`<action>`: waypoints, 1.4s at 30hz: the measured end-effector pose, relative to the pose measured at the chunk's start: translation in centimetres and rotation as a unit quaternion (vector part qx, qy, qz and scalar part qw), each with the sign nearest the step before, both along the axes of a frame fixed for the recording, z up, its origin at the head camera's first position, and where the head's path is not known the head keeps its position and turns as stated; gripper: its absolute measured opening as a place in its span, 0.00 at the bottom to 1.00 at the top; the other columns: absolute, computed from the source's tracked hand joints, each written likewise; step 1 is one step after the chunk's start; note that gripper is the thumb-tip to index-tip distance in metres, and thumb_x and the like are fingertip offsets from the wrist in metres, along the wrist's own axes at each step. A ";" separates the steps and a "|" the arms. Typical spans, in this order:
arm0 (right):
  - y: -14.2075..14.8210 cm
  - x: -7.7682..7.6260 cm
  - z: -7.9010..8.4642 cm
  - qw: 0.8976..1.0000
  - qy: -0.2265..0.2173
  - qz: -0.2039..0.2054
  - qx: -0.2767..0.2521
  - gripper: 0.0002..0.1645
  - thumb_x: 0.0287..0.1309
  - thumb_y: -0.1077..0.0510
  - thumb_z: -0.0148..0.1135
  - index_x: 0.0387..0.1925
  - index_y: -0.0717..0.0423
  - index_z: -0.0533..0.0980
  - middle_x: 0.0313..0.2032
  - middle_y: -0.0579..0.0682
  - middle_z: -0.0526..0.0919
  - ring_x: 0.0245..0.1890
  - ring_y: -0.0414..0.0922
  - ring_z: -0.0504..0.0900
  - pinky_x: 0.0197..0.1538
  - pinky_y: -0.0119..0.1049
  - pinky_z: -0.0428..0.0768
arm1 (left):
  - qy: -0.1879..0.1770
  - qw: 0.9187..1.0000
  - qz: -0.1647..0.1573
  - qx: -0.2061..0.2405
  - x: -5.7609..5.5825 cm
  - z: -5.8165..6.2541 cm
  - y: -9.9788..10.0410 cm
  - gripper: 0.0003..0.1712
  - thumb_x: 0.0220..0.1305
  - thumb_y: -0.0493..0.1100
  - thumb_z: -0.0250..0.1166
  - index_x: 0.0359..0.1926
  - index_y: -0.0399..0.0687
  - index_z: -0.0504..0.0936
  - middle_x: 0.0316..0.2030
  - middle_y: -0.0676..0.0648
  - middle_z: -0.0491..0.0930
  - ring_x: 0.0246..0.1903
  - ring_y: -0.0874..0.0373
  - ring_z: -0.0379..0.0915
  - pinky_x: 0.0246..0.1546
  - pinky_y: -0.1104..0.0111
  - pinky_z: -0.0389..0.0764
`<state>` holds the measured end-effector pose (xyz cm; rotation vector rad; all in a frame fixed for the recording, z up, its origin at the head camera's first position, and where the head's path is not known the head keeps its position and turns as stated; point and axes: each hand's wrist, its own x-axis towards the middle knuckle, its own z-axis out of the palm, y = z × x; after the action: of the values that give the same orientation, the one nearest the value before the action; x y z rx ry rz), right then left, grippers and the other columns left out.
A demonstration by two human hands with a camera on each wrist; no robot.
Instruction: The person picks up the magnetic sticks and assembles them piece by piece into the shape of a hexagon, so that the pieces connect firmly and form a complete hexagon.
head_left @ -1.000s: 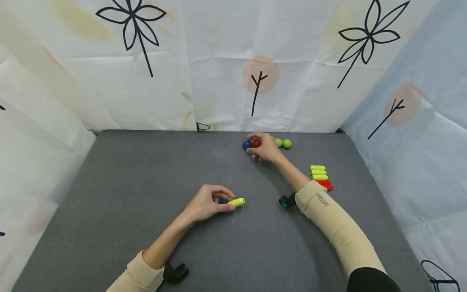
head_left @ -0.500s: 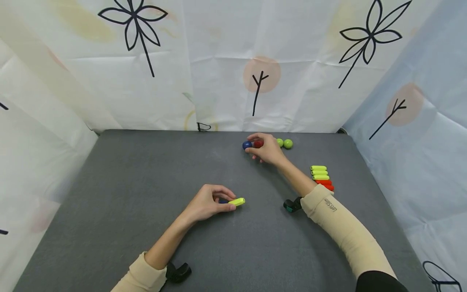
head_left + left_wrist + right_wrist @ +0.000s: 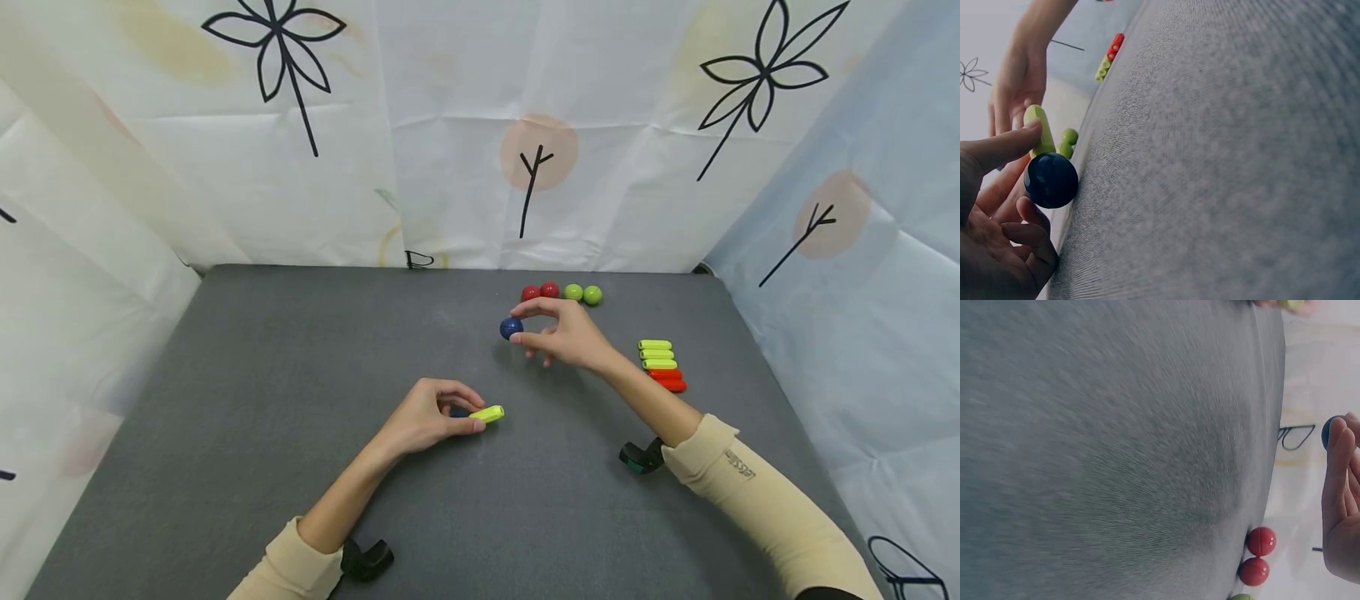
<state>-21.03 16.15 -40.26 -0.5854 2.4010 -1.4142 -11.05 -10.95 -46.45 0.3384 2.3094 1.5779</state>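
My left hand pinches a yellow-green stick between thumb and fingers, low over the grey table. At the stick's near end sits a dark blue ball, which the left wrist view shows touching it; in the head view the fingers mostly cover this ball. Farther back, my right hand pinches a second blue ball by thumb and fingertips. That ball is held above the table, in front of two red balls.
Two green balls lie beside the red ones at the table's back edge. To the right, yellow-green sticks and red sticks lie in a column. Patterned white cloth hangs behind the grey table.
My right hand has taken the blue ball from the left end of the row and drawn it toward me. The red balls are now uncovered. My left hand has stayed nearly still.
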 end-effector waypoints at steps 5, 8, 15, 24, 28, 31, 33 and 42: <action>0.6 2.1 0.1 1.000 -0.010 0.025 -0.001 0.24 0.68 0.58 0.76 0.63 0.55 0.82 0.60 0.62 0.87 0.29 0.66 0.89 0.30 0.48 0.88 | 0.005 1.000 0.002 0.001 0.0 0.1 0.1 0.13 0.59 0.44 0.85 0.44 0.52 0.93 0.40 0.47 0.94 0.20 0.64 0.60 0.22 0.73 0.61; 0.9 3.3 0.0 0.999 -0.014 0.040 -0.001 0.23 0.68 0.59 0.75 0.62 0.56 0.83 0.60 0.63 0.87 0.28 0.62 0.89 0.31 0.47 0.88 | 0.006 1.000 0.005 0.002 0.0 0.2 0.1 0.13 0.59 0.44 0.85 0.44 0.52 0.93 0.40 0.47 0.94 0.20 0.64 0.60 0.22 0.73 0.61; 1.4 5.8 -0.7 0.996 -0.032 0.079 -0.016 0.21 0.67 0.62 0.75 0.60 0.59 0.84 0.58 0.63 0.88 0.41 0.62 0.93 0.40 0.38 0.90 | 0.004 1.000 0.010 0.003 0.0 0.3 0.2 0.13 0.59 0.44 0.84 0.44 0.52 0.93 0.40 0.48 0.94 0.20 0.63 0.60 0.22 0.73 0.61; 1.2 7.1 -2.0 0.993 -0.045 0.107 -0.023 0.20 0.67 0.61 0.75 0.59 0.59 0.84 0.56 0.63 0.89 0.45 0.52 0.94 0.42 0.33 0.88 | 0.014 1.000 0.008 0.002 0.0 0.1 0.0 0.13 0.59 0.44 0.84 0.45 0.51 0.93 0.40 0.47 0.94 0.20 0.64 0.59 0.22 0.73 0.61; 1.1 7.3 -2.0 0.993 -0.047 0.102 -0.029 0.20 0.67 0.62 0.75 0.59 0.60 0.84 0.56 0.63 0.89 0.45 0.52 0.94 0.41 0.32 0.87 | 0.030 0.999 0.007 -0.009 0.0 0.2 0.1 0.13 0.59 0.44 0.84 0.45 0.52 0.93 0.40 0.48 0.94 0.21 0.63 0.63 0.23 0.73 0.64; 1.0 7.4 -2.0 0.993 -0.055 0.102 -0.036 0.20 0.67 0.62 0.75 0.59 0.60 0.84 0.55 0.64 0.90 0.45 0.53 0.94 0.41 0.32 0.87 | 0.049 0.999 0.004 -0.015 0.1 0.3 0.4 0.14 0.60 0.46 0.84 0.46 0.53 0.93 0.41 0.49 0.94 0.27 0.63 0.73 0.31 0.73 0.72; 0.9 7.5 -2.2 0.992 -0.064 0.102 -0.042 0.20 0.68 0.62 0.74 0.59 0.61 0.84 0.55 0.65 0.90 0.46 0.53 0.94 0.42 0.32 0.86 | 0.059 0.998 0.000 -0.014 0.1 0.3 0.7 0.14 0.61 0.47 0.83 0.46 0.52 0.93 0.41 0.50 0.94 0.33 0.62 0.79 0.37 0.72 0.76; 0.8 7.7 -3.0 0.990 -0.095 0.089 -0.061 0.21 0.69 0.63 0.73 0.61 0.64 0.82 0.51 0.64 0.85 0.40 0.43 0.92 0.43 0.28 0.85 | 0.061 0.998 -0.004 0.005 -0.1 0.1 1.8 0.16 0.62 0.48 0.83 0.49 0.52 0.91 0.42 0.50 0.95 0.41 0.63 0.88 0.43 0.70 0.81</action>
<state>-13.37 16.99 -43.24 -0.6468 2.0726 -1.4754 -11.15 -9.14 -46.31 0.4573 2.3875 1.6072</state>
